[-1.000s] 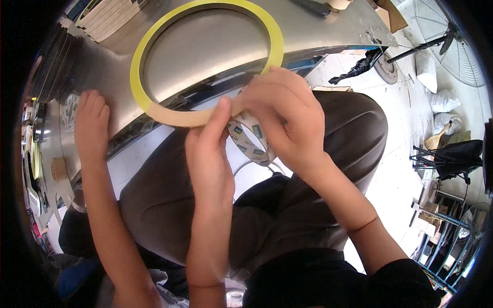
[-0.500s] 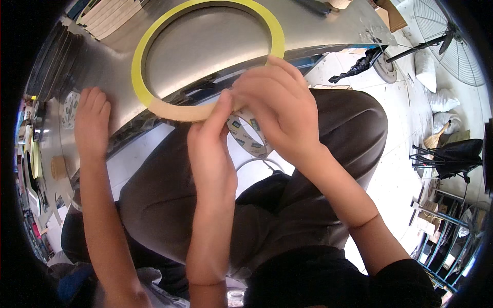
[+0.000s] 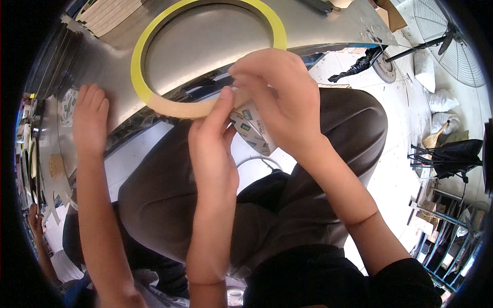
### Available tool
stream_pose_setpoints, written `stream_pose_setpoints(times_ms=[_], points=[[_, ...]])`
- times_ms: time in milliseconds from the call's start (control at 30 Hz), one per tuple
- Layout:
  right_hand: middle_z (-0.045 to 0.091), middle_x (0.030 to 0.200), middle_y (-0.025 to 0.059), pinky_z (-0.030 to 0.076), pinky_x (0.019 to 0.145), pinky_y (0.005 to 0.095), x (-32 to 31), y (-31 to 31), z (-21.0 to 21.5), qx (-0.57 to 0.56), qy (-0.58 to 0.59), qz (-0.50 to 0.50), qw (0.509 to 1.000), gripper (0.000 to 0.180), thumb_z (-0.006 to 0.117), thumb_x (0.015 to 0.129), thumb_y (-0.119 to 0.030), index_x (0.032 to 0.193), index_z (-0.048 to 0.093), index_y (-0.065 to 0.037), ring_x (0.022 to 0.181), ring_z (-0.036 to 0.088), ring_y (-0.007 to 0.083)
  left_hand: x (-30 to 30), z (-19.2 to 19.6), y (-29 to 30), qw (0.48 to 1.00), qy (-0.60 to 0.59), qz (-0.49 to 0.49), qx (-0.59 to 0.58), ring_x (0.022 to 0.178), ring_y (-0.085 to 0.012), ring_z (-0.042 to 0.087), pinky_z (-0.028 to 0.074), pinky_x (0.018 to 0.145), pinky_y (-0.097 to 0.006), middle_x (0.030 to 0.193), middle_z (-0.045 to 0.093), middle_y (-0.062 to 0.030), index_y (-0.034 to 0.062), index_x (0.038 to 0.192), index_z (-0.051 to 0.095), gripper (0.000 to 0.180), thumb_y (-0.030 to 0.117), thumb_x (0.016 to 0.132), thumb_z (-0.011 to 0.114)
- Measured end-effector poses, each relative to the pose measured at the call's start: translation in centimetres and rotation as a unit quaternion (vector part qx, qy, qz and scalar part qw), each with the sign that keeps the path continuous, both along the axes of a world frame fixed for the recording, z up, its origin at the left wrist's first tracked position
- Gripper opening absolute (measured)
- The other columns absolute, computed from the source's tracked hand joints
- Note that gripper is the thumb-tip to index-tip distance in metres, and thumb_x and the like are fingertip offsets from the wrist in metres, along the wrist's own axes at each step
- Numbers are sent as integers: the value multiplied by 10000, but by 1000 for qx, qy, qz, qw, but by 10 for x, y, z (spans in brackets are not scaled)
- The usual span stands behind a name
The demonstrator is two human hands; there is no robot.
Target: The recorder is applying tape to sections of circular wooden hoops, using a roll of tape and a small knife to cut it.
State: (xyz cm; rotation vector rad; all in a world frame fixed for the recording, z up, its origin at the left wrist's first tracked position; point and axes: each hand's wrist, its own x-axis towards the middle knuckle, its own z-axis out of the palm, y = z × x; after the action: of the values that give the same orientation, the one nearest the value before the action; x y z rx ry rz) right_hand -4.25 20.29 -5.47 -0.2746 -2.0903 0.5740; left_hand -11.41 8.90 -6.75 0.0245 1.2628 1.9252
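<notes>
A large yellow ring (image 3: 137, 72) lies over the metal table's front edge, its near stretch covered in beige tape (image 3: 179, 109). My left hand (image 3: 210, 136) pinches this beige stretch, thumb on top and fingers underneath. Just to its right, my right hand (image 3: 287, 97) curls over the ring with its fingers bent. Below the ring, between my hands, hangs a tape roll (image 3: 250, 127) with a printed grey core, partly hidden by my right hand, which appears to grip it. The right fingertips are partly covered.
At left, another person's hand (image 3: 91, 118) rests at the metal table (image 3: 115, 66), beside a printed roll (image 3: 68, 108). A second hand (image 3: 36, 220) shows at the far left rim. Beige curved pieces (image 3: 108, 15) lie at the back left. A standing fan (image 3: 447, 38) is at right.
My right hand has shifted slightly up and right, and the tape roll has turned and shows more of its printed side. Another hand has appeared at the far left.
</notes>
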Motion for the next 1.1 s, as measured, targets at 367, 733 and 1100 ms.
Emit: stream_pose_setpoints(times_ms=[367,733,1100], points=[[676,930,81,505,797,317,-6,-12,-6,-72,7,-20,997,169,677,831,22,985,697,-45,869,651,241,1,4,0,1000,11,2,-19,1022,-162,603,438,898,-364,1126,680,-10,108,1178,656,310,331,962,653],[687,900,54,500,773,319,-11,-8,-4,14,5,-45,999,140,704,840,-24,971,700,-74,842,646,235,-3,6,-3,1000,-8,-24,-11,1176,-197,549,379,1032,-358,1227,628,-103,-21,1284,585,507,353,954,677],[688,881,41,436,870,363,-15,-5,-4,9,-45,-54,997,78,659,860,-104,933,685,-104,860,651,249,-4,1,-4,999,-7,-33,-19,1149,-178,549,386,997,-364,1216,634,-77,-1,1264,608,484,343,936,700]])
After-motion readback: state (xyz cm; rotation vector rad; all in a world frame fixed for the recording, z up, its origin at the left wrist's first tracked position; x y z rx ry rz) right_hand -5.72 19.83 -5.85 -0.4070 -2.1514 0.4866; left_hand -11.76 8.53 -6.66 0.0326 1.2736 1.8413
